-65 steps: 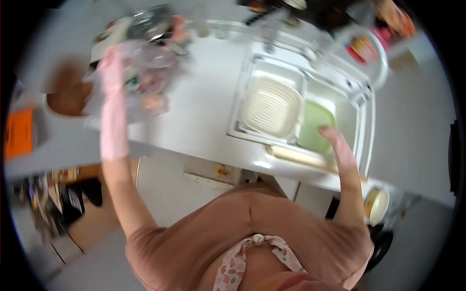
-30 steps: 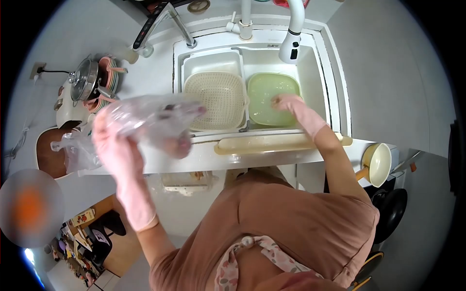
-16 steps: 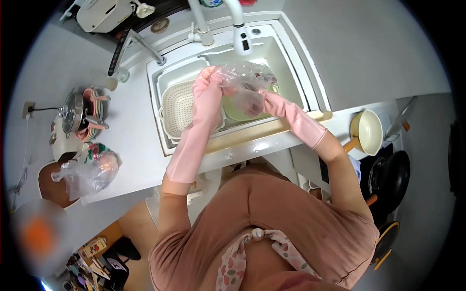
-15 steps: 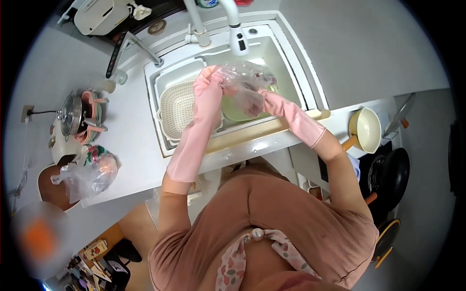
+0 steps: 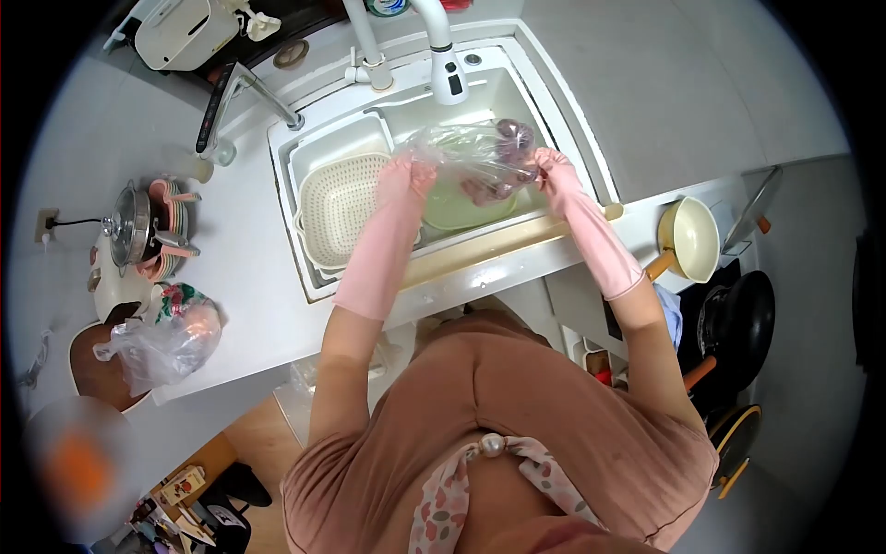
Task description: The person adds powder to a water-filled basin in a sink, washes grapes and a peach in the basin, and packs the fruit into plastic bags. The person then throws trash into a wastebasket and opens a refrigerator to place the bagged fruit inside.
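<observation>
1. Grip, left hand (image 5: 406,175): pink-gloved, closed on gathered plastic at the left end of a clear plastic bag (image 5: 461,152); fingertips lost among the folds.
2. Grip, right hand (image 5: 556,174): pink-gloved, pinched on the bag's right edge; exact finger placement hard to make out.
3. Clear plastic bag: held between both hands, above the right compartment of the white sink (image 5: 503,97). Contents: dark purplish, rounded items (image 5: 514,140), veiled by glare and creases; kind and count cannot be told.
4. Green basin (image 5: 452,210): right compartment, beneath the bag, which hides much of it; contents cannot be told.
5. Cream colander (image 5: 337,208): left compartment, perforated; right side partly behind the left hand.
6. Second bag (image 5: 152,355): translucent, on the white surface (image 5: 245,249) at left; something red, green and pinkish within, unidentified.
7. Brown-lined bin (image 5: 92,365): partly behind the second bag.
8. Pot (image 5: 134,222): far left, glass-lidded; interior unclear.
9. Saucepan (image 5: 694,242): cream, at right.
10. Bottle (image 5: 386,6): cut off at the top edge.
11. Orange patch (image 5: 78,471): lower left, blurred beyond identification.
</observation>
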### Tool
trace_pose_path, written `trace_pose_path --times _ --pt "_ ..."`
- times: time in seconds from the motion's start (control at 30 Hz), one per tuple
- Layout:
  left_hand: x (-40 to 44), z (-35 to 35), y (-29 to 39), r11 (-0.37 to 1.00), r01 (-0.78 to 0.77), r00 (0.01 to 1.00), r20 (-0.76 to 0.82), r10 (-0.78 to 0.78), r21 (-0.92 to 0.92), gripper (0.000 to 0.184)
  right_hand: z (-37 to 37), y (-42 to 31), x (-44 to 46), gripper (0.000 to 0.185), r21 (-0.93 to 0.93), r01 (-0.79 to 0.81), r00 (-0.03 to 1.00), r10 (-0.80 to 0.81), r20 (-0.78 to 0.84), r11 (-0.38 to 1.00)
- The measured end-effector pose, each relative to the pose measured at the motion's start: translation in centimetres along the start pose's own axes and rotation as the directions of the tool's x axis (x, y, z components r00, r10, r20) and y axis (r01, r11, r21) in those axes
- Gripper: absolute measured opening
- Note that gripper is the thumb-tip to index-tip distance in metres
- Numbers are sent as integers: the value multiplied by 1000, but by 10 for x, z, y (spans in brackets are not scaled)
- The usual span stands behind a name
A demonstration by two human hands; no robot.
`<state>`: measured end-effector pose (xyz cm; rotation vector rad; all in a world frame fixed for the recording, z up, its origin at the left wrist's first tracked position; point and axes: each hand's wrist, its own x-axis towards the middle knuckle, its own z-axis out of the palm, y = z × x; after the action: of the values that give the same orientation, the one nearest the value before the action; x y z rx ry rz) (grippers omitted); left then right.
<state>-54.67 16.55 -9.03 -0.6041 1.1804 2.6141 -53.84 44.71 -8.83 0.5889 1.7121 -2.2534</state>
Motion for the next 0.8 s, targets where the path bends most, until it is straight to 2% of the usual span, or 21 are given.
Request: trace_pose_path --times 0.03,0.07,0.17,0.2,0.3,0.37,0.6,0.7,0.73,0.8 --pt "5 -5 -8 999 35 998 -47 -35 -11 17 2 -5 -3 22 -20 44 997 -45 -59 999" --pt "8 -6 -17 997 70 993 -95 -72 -23 18 0 -6 -2 19 -68 146 987 -150 -56 987" --pt "18 -13 -44 982 187 971 -147 -190 -34 20 7 -20 -6 16 -149 267 962 -274 -22 952" --pt "20 -16 -51 973 229 961 -151 -231 -32 21 6 -22 -5 12 -119 296 955 -292 49 948" --pt "21 -21 -61 922 322 931 -108 -350 -213 22 17 -34 -9 9 -162 344 939 -337 69 925" --pt "21 -15 -63 910 381 904 -141 -404 -164 23 26 -39 -13 12 -295 377 926 -360 113 878" --pt "25 -2 -74 823 565 777 -297 -555 -58 31 64 -62 -30 12 -630 478 865 -452 218 612" --pt "27 -8 -75 783 620 767 -176 -617 -44 38 79 -78 -42 12 -756 485 821 -527 220 439" --pt "28 -8 -75 790 612 772 -183 -609 -47 40 80 -82 -42 13 -771 499 825 -489 283 396" --pt "25 -9 -75 796 603 775 -204 -598 -43 44 85 -87 -46 12 -792 509 796 -535 284 337"
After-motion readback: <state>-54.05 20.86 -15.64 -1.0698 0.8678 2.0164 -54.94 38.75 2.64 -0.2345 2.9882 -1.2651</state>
